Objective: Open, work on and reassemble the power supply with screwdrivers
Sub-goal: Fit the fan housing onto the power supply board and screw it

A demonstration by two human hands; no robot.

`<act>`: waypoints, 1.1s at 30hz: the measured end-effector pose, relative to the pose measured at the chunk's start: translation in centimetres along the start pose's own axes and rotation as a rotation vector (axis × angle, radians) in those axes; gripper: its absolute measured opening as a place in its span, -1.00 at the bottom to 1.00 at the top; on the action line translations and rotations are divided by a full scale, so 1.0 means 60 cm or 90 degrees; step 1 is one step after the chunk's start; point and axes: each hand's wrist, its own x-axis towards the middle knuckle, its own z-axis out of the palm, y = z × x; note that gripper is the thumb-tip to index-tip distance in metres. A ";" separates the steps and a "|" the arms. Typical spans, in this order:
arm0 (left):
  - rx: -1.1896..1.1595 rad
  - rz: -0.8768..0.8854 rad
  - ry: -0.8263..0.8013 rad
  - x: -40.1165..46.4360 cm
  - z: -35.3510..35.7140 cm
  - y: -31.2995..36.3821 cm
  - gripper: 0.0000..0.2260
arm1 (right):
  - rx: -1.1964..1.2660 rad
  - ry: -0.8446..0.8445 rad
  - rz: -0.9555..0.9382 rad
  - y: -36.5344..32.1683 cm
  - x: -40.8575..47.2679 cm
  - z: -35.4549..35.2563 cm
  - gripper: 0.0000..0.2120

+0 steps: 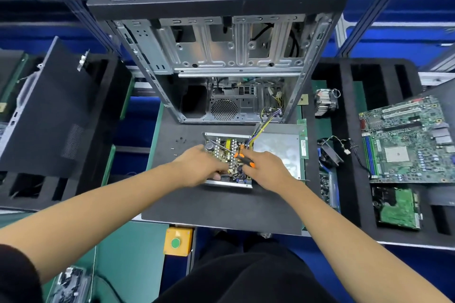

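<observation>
The opened silver metal power supply (227,160), its circuit board exposed, lies on the dark mat surface (221,206) just near of the empty grey computer case (221,61). The right hand (267,171) grips an orange-and-black screwdriver (242,157), whose shaft angles far-left over the board. The left hand (200,167) rests on the supply's left side, fingers curled over its near edge.

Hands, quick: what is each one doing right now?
Left hand: holds the near-left edge of the open power supply, thumb curled at its rim.
Right hand: grips the orange-and-black screwdriver, tip over the board.
</observation>
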 end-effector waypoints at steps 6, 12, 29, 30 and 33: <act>-0.212 -0.016 0.236 0.009 -0.002 0.013 -0.70 | 0.047 0.014 0.049 0.012 -0.003 -0.001 -0.67; -0.293 -0.087 0.208 0.055 0.001 0.059 -0.61 | 0.106 0.026 0.095 0.010 -0.008 -0.007 -0.89; -0.324 -0.153 0.221 0.082 0.021 0.086 -0.88 | 0.175 0.019 0.242 0.008 0.000 -0.023 -0.75; -0.311 -0.166 0.213 0.083 0.020 0.089 -0.92 | 0.173 -0.006 0.244 0.008 0.003 -0.023 -0.76; -0.261 -0.198 0.201 0.088 0.018 0.097 -0.94 | 0.183 -0.050 0.229 0.006 0.012 -0.030 -0.75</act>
